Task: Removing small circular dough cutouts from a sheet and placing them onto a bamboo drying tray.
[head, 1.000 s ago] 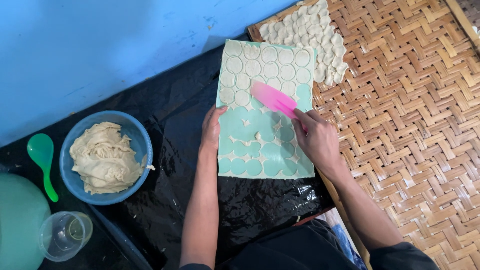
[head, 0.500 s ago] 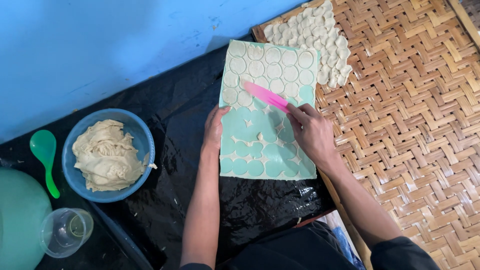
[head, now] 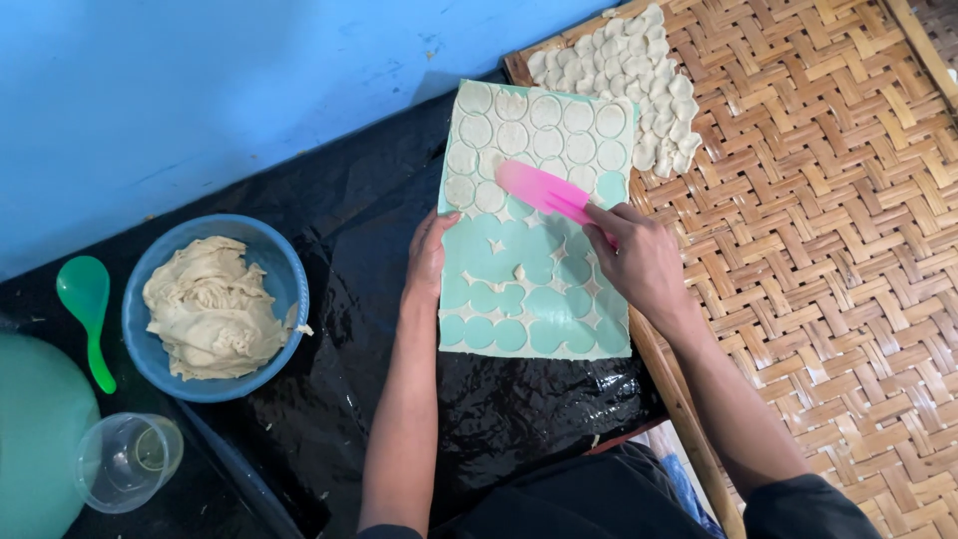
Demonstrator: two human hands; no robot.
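A teal board (head: 499, 309) lies on a black plastic sheet, its far half covered with round cut dough discs (head: 544, 130) and its near half showing bare circles with thin dough scraps. My left hand (head: 429, 255) rests flat on the board's left edge. My right hand (head: 639, 260) is shut on a pink spatula (head: 544, 190), whose blade lies on the discs near the middle of the board.
A pile of dough discs (head: 649, 80) lies on the woven bamboo tray (head: 818, 250) at the right. At left stand a blue bowl (head: 284, 269) of dough (head: 210, 309), a green spoon (head: 90, 309), a clear cup (head: 125, 459) and a green round object (head: 30, 439).
The pink spatula and my right hand have moved up the board toward the discs. My left hand has stayed on the board's left edge.
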